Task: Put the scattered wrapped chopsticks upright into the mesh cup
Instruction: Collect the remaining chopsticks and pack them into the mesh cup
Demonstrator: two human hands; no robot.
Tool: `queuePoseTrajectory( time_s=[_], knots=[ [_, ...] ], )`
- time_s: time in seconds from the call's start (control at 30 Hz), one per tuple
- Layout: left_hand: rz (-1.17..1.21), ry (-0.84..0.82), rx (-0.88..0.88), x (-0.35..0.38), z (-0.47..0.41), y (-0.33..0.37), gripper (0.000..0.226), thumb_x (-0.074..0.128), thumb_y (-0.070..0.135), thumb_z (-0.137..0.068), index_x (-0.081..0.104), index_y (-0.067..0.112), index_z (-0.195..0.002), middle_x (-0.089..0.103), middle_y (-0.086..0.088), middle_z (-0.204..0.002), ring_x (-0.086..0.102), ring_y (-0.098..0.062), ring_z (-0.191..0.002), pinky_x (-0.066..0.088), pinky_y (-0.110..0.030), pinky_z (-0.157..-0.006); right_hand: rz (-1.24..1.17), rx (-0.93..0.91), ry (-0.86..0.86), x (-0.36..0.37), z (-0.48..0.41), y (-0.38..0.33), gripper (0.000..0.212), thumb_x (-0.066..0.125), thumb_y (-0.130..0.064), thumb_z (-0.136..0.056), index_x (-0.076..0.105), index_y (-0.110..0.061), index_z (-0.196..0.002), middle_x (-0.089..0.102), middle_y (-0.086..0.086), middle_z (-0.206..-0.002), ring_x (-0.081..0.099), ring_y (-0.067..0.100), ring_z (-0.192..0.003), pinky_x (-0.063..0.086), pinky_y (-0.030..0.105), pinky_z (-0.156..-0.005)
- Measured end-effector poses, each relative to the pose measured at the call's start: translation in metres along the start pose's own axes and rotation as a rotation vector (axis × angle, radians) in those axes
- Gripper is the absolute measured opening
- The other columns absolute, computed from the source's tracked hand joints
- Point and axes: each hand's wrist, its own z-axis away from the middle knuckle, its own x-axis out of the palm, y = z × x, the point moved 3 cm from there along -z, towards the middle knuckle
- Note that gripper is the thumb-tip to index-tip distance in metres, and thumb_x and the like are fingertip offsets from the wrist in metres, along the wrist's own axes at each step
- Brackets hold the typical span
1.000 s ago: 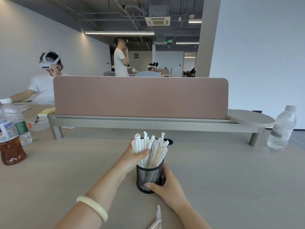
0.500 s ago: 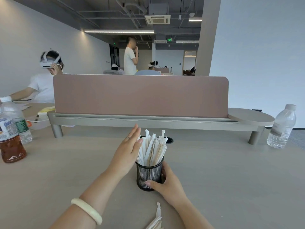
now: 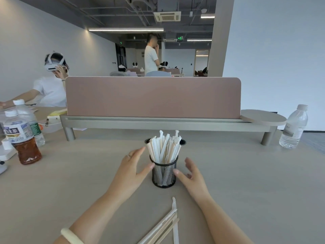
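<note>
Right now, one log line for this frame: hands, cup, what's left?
left hand: open, thumb at mesh cup | right hand: open, beside cup | cup: upright, full | wrapped chopsticks on table: remaining

You are in an open-plan office: a pink desk divider [image 3: 153, 97] stands at 12 o'clock on your long shared surface [image 3: 246, 173], exposed ceiling ducts [image 3: 167, 15] overhead, more desks with seated people [image 3: 51, 85] beyond.

Tea bottle [image 3: 22, 138] at far left on the counter [image 3: 246, 173]: label shows a large Chinese character "茶", the character before it only partly legible, smaller print unreadable. Green exit sign [image 3: 179, 38] under the ceiling, lettering too small to read. Labels on both water bottles illegible.
</note>
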Motion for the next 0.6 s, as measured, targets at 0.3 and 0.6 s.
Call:
queuePoseTrajectory(
  time_s=[0.3,0.6],
  knots=[
    [-0.498,-0.608,-0.107,0.024,0.088,0.015,0.081,0.064,0.062,-0.068,0.046,0.013,-0.13,0.035,-0.009,-0.147,0.028,-0.023,-0.137,0.032,-0.032,-0.104,0.413,0.076,0.067,-0.035,0.066,-0.009,0.02,0.065,-0.034,-0.083,0.063,-0.021,-0.097,0.052,-0.008,-0.074,0.051,0.008,-0.068,0.04,0.021,-0.062],
    [-0.672,-0.651,-0.104,0.03,0.09,0.041,0.016,0.057,0.013,-0.081,0.057,0.003,-0.094,0.055,-0.018,-0.122,0.057,-0.032,-0.11,0.046,-0.035,-0.087,0.623,0.219,-0.164,-0.013,0.103,-0.02,0.02,0.064,-0.036,-0.077,0.049,-0.027,-0.085,0.048,-0.012,-0.075,0.047,0.006,-0.065,0.037,0.021,-0.055]
  ],
)
